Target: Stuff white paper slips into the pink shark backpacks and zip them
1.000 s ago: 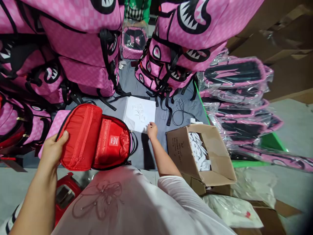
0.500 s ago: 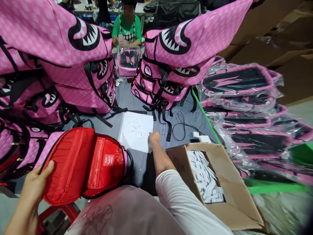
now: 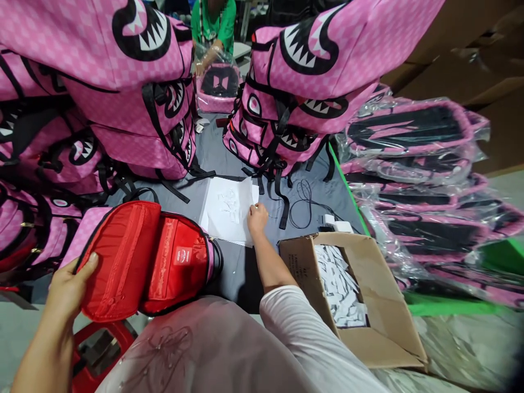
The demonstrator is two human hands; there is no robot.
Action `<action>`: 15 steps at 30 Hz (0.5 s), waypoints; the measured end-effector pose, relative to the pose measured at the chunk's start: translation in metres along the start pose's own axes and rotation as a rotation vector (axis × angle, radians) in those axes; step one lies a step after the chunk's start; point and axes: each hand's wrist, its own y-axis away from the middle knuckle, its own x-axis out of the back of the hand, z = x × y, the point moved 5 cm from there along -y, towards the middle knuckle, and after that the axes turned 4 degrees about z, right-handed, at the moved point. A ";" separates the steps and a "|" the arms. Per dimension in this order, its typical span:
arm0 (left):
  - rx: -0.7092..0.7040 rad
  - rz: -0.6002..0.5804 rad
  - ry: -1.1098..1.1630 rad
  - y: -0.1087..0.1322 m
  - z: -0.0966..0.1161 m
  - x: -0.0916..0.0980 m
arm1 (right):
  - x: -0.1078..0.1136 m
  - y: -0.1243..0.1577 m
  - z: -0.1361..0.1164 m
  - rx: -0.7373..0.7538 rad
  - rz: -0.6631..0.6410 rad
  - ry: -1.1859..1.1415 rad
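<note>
Backpacks in pink check [image 3: 123,114] fill the left in overlapping heaps, too crowded to count, the outermost cut off by the frame. The left hand [image 3: 67,286] grips the edge of one opened backpack [image 3: 167,267], thumb on its red lining and other fingers hidden behind; it lies at the near left of the grey tabletop [image 3: 213,147]. One red stool [image 3: 84,376] shows partly below. Farther back, one co-worker [image 3: 225,33] in green, cut off at the top, reaches to one bagged backpack [image 3: 219,103]. White sheets [image 3: 221,215], number unclear, bear faint, unreadable marks; the right hand [image 3: 257,219] pinches their right edge, fingertips partly hidden. Next come at least three stacked backpacks [image 3: 356,60], one looped black cable [image 3: 310,203] and one cardboard box [image 3: 388,300] of uncountable white slips [image 3: 338,286]. Far right, at least four plastic-wrapped backpacks [image 3: 413,128] overlap, blurred by glare.
</note>
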 end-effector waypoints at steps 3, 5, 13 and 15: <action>0.118 -0.007 0.101 -0.003 -0.010 0.002 | 0.005 -0.004 -0.003 -0.046 -0.016 0.014; 0.125 -0.020 0.088 -0.004 -0.013 0.002 | 0.010 -0.006 -0.007 -0.044 -0.005 0.025; 0.056 -0.051 0.057 -0.007 -0.017 0.002 | 0.030 -0.011 -0.020 0.064 -0.019 0.033; 0.056 -0.057 0.066 -0.008 -0.018 0.002 | 0.036 -0.012 -0.024 0.090 -0.021 0.040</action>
